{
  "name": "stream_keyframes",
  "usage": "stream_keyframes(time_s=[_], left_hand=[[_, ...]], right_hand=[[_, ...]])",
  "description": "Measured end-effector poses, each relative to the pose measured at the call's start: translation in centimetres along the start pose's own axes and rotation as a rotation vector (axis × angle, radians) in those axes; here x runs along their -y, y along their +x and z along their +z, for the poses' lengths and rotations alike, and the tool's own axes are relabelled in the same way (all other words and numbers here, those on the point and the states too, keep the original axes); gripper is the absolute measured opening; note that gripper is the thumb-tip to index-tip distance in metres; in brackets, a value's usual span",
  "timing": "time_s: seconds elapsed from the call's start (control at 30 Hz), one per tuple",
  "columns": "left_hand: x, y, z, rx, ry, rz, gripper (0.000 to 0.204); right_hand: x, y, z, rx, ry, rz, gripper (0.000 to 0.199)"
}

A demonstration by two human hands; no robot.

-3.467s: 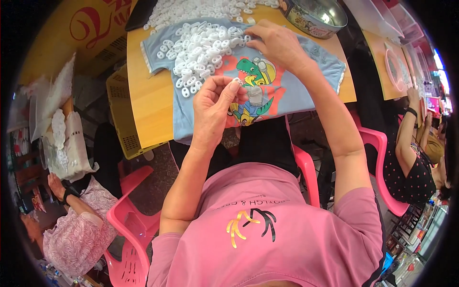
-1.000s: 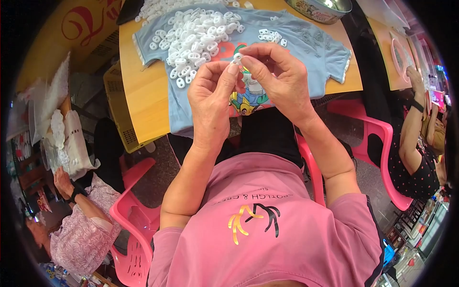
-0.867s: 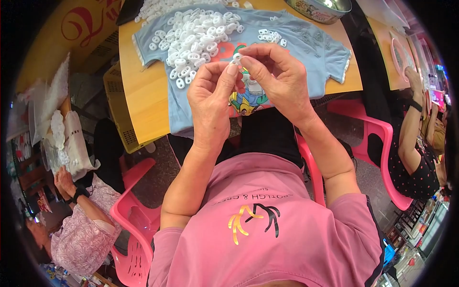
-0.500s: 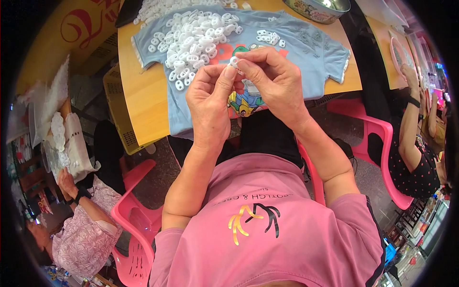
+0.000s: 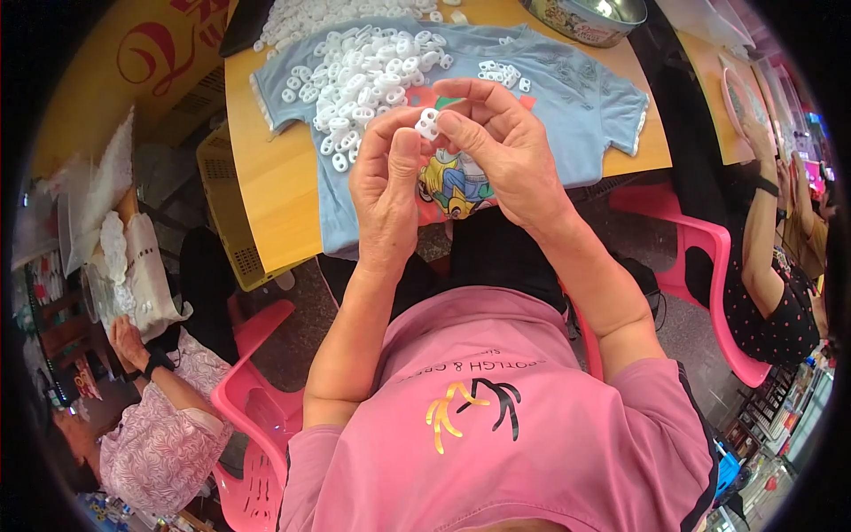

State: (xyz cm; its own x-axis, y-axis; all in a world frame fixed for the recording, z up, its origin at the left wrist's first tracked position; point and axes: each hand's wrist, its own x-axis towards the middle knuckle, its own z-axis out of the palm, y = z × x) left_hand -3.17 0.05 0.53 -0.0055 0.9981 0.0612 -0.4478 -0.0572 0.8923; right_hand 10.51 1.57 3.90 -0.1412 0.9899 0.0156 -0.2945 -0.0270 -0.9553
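Note:
A small white plastic piece with several holes (image 5: 427,124), perhaps two oval pieces joined, is held up between my hands. My right hand (image 5: 510,151) meets it with the thumb tip, its other fingers curled over behind. My left hand (image 5: 386,182) supports it with a bent forefinger, and the left thumb stands beside it. Under the hands lies a light blue T-shirt (image 5: 581,120) with a cartoon print (image 5: 459,182). On the shirt, left of my hands, is a heap of white oval two-holed pieces (image 5: 377,71); a smaller cluster (image 5: 499,73) lies beyond my right hand.
The shirt covers much of a yellow wooden table (image 5: 275,208). More white pieces (image 5: 328,13) lie at its far edge, and a round tin (image 5: 594,19) stands far right. Pink chairs (image 5: 700,239) flank me. Other people's hands (image 5: 128,341) work on both sides.
The white piece has tilted to show its holes. My left thumb has come off its face, and my fingers have spread a little. The whole view has shifted slightly.

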Motion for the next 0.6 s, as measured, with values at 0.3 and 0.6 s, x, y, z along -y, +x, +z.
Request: stream_keyframes(time_s=[0.3,0.6], left_hand=[[-0.1,0.5,-0.1,0.184,0.155,0.209,0.048],[-0.3,0.6,0.1,0.317,-0.158,0.13,0.052]], right_hand=[[0.6,-1.1,1.5,0.032,0.222,0.019,0.05],[1.1,-1.5,2.0,0.035,0.216,0.003,0.053]])
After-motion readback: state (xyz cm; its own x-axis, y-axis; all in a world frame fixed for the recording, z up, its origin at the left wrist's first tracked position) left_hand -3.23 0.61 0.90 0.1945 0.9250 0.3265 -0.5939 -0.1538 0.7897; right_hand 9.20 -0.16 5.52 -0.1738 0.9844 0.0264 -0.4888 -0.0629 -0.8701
